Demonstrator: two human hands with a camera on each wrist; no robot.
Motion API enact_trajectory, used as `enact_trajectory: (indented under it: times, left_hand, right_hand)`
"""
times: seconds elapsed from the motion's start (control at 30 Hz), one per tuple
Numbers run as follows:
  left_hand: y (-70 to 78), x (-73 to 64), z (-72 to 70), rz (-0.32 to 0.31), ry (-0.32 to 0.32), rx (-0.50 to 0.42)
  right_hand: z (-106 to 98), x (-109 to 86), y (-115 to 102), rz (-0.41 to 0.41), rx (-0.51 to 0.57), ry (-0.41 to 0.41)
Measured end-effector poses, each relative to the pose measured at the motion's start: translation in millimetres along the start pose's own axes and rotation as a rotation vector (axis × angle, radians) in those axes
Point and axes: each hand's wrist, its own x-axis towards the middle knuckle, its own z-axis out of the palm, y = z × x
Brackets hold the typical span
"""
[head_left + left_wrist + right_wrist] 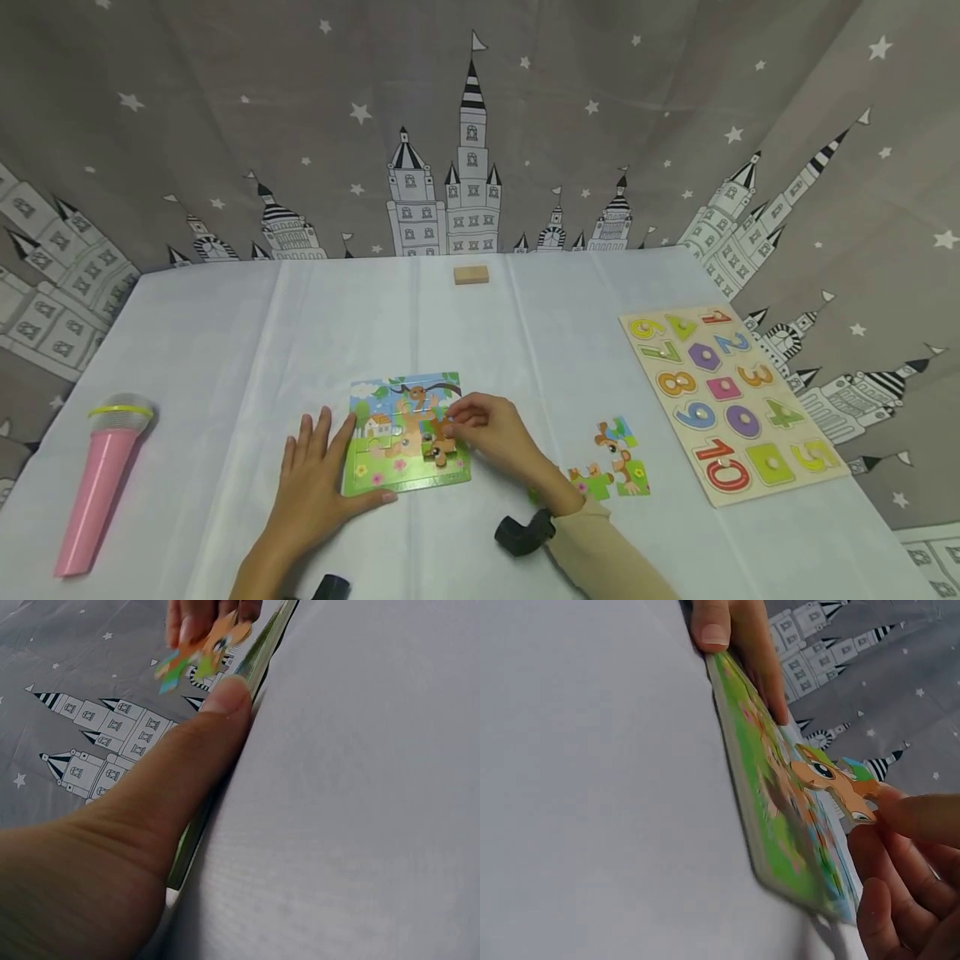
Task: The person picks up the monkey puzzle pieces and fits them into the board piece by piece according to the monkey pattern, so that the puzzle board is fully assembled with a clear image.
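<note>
A jigsaw puzzle board (450, 477) with a green and blue animal scene lies on the white table, several of its pieces in place. My right hand (495, 429) pinches a puzzle piece (832, 780) between thumb and fingertips, raised above the board's right part. An orange face with a big eye is printed on that piece, along with green and blue patches. With fingers spread, my left hand (311, 479) rests at the board's left side. Its thumb (225, 697) lies along the near edge, as the left wrist view shows.
Loose puzzle pieces (632, 477) lie right of my right forearm. Farther right is a wooden number-and-shape board (738, 392). A pink microphone (97, 492) lies at the left, and a small wooden block (471, 275) near the far edge. A grey castle-print curtain (300, 100) hangs behind.
</note>
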Motion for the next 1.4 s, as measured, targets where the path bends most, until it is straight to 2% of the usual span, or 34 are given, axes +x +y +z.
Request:
enact_trajectory:
  times: [0.13,0.37,0.43,0.67,0.77,1.07,1.4]
  left_hand:
    - [0.2,0.6,-0.7,-0.006,-0.013,-0.01]
    - [-0.6,0.3,-1.5,-0.003,-0.016,-0.003]
    - [-0.7,0.5,-1.4,-0.002,-0.017,-0.003]
    - [-1.0,0.4,-0.5,0.002,-0.014,-0.012]
    - [-0.9,0.4,-0.4,0.002,-0.011,-0.008]
    - [0.1,0.4,-1.4,-0.001,-0.008,-0.001]
    - [-0.6,0.8,0.0,0.005,0.004,0.001]
  right_hand:
    - [9,8.9,-21,0.001,-0.014,-0.008]
    - [30,35.4,7,0.023,-0.053,-0.029]
    - [32,37.9,8,0.037,-0.082,-0.03]
    - [36,39.8,8,0.011,-0.269,0.021]
    - [38,38.4,6,-0.004,-0.31,0.042]
    - [41,36.2,-2,-0.012,-0.345,0.067]
    - [44,37.5,-1,-0.007,-0.313,0.093]
